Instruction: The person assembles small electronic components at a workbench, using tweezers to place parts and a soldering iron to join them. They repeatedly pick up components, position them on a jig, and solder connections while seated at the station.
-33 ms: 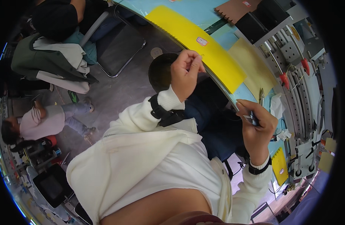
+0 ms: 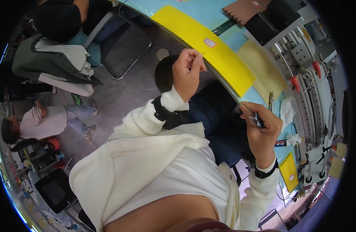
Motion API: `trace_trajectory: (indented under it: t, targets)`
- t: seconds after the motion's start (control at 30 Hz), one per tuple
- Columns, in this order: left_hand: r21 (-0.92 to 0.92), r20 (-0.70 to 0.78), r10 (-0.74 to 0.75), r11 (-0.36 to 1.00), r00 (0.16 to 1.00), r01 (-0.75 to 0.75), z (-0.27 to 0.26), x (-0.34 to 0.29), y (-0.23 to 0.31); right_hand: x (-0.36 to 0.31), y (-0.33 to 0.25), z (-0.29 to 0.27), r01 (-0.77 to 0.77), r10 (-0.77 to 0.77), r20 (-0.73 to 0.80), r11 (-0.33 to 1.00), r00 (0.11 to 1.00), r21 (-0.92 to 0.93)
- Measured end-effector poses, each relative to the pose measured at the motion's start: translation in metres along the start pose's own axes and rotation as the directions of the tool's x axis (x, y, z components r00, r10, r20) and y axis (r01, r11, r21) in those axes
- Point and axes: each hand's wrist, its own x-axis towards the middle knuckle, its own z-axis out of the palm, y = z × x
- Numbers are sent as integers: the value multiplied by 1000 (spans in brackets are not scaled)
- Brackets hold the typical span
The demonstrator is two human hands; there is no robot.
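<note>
My left hand (image 2: 185,73) is closed in a pinch just off the near edge of a yellow sheet (image 2: 220,63) with a toothed edge and a small label. A tiny thin curl shows by its fingertips, too small to name. Closer to the table's right end, my right hand (image 2: 263,129) is curled round a small dark tool with a shiny, silvery part (image 2: 257,120). Most of that tool is hidden in the palm. The right thumb and forefinger come together near the table edge. A gap lies between the two hands.
On the light blue table (image 2: 259,96) lie a tan sheet (image 2: 263,71), a slim metal tool (image 2: 271,101) and crumpled white tissue (image 2: 287,112). A metal machine frame (image 2: 309,104) with red-tipped parts stands along the right. Seated people and a chair (image 2: 125,50) are at the left.
Both my hands have shifted slightly left. The left fingertips are a little farther from the yellow sheet. Both hands remain closed.
</note>
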Motion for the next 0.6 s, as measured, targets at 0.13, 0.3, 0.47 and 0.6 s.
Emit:
trace_trajectory:
  t: [0.13,0.3,0.47,0.6]
  targets:
    - [181,-116,71,982,991,-49,-26,26,-22,6,13,29,-85,81,49,993,996,81]
    - [300,-139,111,952,984,-65,-30,35,-32,13,21,41,-98,91,71,990,993,97]
    - [410,-154,188,905,970,-110,-29,38,-38,16,24,45,-138,128,89,983,988,123]
    - [575,-116,285,801,951,-170,-31,39,-34,17,26,48,-143,130,98,980,987,136]
